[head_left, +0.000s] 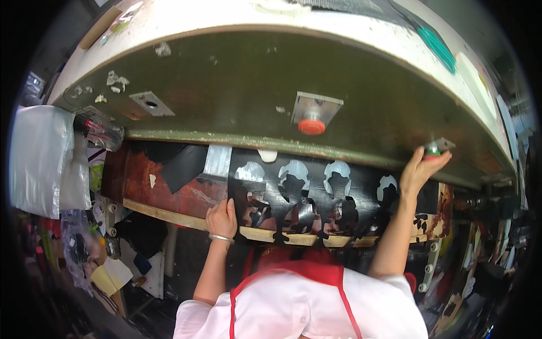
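My left hand [221, 217] lies flat, fingers unclenched, pinning the black sheet [316, 198] at lower centre of the frame. The sheet looks thin, limp and light, punched with cutouts that could tear, so I'd hold it by its solid edge. My right hand's [420, 169] fingers press the red button [432, 151] at right.
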### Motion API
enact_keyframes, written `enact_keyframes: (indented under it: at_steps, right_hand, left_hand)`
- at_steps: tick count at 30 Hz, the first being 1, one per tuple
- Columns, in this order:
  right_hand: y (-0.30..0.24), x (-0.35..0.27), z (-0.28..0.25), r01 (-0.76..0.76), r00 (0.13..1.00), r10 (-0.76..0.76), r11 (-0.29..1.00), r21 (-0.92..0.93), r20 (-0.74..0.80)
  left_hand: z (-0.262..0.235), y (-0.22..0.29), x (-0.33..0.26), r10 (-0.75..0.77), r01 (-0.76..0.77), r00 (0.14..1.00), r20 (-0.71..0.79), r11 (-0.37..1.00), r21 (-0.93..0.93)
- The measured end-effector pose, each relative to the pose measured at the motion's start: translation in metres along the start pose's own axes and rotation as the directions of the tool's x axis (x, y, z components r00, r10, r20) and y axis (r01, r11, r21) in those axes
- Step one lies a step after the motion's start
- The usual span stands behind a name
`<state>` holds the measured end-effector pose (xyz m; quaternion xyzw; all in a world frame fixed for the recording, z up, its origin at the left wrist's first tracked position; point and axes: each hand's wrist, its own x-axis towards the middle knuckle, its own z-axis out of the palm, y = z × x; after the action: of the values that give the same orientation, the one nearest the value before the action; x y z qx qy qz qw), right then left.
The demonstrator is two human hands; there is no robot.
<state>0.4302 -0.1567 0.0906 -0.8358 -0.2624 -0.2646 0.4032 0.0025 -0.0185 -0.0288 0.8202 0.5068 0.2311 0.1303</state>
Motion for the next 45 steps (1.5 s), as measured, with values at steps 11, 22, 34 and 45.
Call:
enact_keyframes:
  at_steps: [11,22,34,45]
  right_hand:
    - [0.16,-0.063,-0.05,-0.136,0.978,0.161,0.974,-0.18,0.132]
    - [0.191,-0.149,-0.129,-0.166,0.985,0.171,0.928,-0.334,-0.012]
    - [-0.158,-0.199,-0.009,-0.09,0.503,-0.404,0.855,0.511,0.764]
    - [-0.174,-0.269,-0.048,-0.528,0.611,-0.134,0.665,0.528,0.78]
  left_hand:
    - [0.009,0.007,0.016,-0.05,0.044,0.992,-0.116,0.998,-0.055]
    - [0.007,-0.007,-0.039,-0.054,0.025,0.995,-0.081,0.944,-0.33]
    - [-0.059,-0.012,-0.135,-0.107,0.085,0.934,0.342,0.993,0.079]
    - [-0.096,-0.046,-0.213,0.143,-0.105,0.969,0.2,0.977,-0.188]
